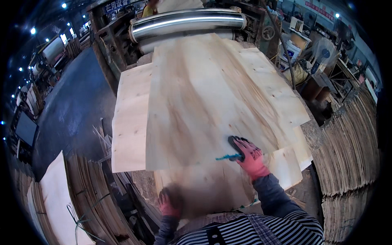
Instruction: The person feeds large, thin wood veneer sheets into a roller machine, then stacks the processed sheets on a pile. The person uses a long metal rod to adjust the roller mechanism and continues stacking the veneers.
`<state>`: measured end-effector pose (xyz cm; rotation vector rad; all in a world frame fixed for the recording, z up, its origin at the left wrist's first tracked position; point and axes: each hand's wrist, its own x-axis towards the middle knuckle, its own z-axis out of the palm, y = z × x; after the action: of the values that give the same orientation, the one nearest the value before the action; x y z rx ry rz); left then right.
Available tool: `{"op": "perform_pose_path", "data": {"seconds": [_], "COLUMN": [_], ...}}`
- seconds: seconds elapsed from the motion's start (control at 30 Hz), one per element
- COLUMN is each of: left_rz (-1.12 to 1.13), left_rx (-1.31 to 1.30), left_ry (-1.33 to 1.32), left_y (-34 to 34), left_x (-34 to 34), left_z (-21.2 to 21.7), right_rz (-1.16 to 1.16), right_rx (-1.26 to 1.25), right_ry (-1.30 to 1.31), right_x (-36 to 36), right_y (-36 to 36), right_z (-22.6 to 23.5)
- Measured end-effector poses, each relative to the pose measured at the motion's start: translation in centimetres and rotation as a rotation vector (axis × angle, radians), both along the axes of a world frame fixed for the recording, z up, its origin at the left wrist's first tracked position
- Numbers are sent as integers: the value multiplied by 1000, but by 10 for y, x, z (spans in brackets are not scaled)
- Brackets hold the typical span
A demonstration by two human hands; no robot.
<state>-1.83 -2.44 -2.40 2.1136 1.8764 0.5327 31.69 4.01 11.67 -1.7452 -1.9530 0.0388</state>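
Observation:
Long, thin wood veneer sheets, pale with brown streaks, lie overlapped on a bed in front of me, running up to a shiny metal roller. My right hand, in a pink glove with dark-coated fingers, rests over the near part of the top sheet. Its fingers are closed, and a ragged teal strand sticks out from them to the left. Lower and to the left, my left hand, also pink-gloved, is at the left side of the near sheet. Motion smears its fingers, so their pose is unclear.
Tall stacks of veneer stand at the right and lower left, the latter tied with a cord. A dark blue-grey floor stretches along the left. A white bucket is beyond the bed's right side. Someone is partly visible behind the roller.

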Motion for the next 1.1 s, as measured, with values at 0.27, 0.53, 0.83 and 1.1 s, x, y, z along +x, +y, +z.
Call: {"op": "perform_pose_path", "data": {"seconds": [0.27,0.53,0.83,1.1], "left_rz": [188,260,-553,-1270], "left_rx": [-167,320,402,297], "left_ry": [-475,-1196,-771,-1249], "left_y": [6,19,-50,-145], "left_x": [-4,-57,119,326], "left_z": [34,64,258,246], "right_rz": [95,291,-84,-209], "right_rx": [-31,-250,-171,-21], "right_ry": [43,-115,286,387], "right_x": [-8,-31,26,171], "right_y": [12,-113,-241,-347], "right_z": [-11,-53,-49,-60]}}
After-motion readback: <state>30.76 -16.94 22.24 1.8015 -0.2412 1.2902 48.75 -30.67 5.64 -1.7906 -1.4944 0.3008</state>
